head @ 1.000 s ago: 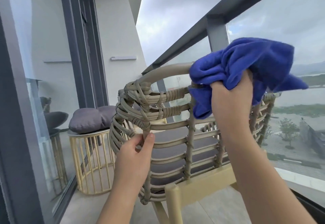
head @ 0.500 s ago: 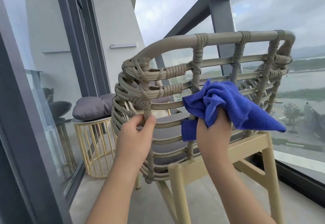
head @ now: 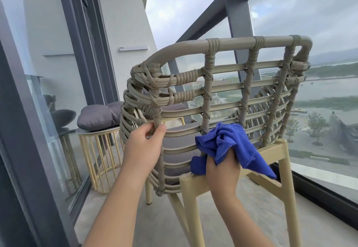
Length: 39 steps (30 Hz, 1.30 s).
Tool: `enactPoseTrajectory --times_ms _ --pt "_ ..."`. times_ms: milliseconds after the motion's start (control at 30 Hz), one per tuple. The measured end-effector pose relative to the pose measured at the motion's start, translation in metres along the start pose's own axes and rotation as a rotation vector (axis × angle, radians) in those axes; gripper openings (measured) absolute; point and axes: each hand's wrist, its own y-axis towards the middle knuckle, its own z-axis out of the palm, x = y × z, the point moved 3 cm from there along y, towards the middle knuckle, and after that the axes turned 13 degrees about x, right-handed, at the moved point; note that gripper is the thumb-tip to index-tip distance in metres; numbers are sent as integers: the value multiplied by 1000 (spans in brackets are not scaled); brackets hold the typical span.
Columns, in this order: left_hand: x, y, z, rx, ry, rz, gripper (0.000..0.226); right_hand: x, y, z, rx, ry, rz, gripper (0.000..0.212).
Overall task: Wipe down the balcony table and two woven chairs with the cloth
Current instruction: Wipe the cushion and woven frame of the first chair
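A woven chair with a beige rope back and yellow legs stands in front of me, seen from behind. My left hand grips a vertical strand at the left side of the backrest. My right hand holds a bunched blue cloth against the lower part of the backrest, just above the yellow frame. A grey seat cushion shows through the weave.
A round yellow side table with a grey cushion on top stands to the left, beside the glass door. A glass balustrade with a dark rail runs along the right. The floor is pale concrete.
My right hand has swept the cloth down the backrest, from the top rail to the lowest bands. The left hand keeps its hold on the same strand.
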Motion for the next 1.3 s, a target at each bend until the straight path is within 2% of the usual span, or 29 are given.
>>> enactPoseTrajectory --times_ms 200,433,600,700,833,867,933,1000,1067,1167,1200,1267,1300 --pt "-4 -2 0 15 14 -11 20 62 26 -37 -109 352 -41 30" --pt "-2 -1 -1 17 19 -27 19 139 44 -66 -36 377 -260 35" --pt "0 -1 0 11 3 -34 15 177 46 -72 -1 308 -406 48" --pt "0 -1 0 14 24 -22 14 199 53 -61 73 234 -468 44" --pt "-2 -1 0 15 76 -29 14 191 40 -27 12 -99 -515 48" --pt "-1 -2 0 11 79 -35 16 181 35 -19 -5 -75 -503 41" --pt "-1 -3 -1 10 82 -40 19 169 25 -7 -65 -9 -416 14" --pt "-3 -4 -1 17 75 -32 21 166 18 -2 -126 0 -395 21" --pt "-4 -4 -1 25 69 -19 21 159 13 5 -28 -85 -342 7" --pt "-3 -1 -2 21 63 7 15 134 6 16 -80 67 -260 36" --pt "-2 0 -2 23 65 11 14 121 3 22 -52 74 -225 36" --pt "-1 1 -2 24 75 20 12 99 -6 26 22 125 -85 17" --pt "-1 2 -2 19 77 25 13 89 -10 33 119 150 19 10"
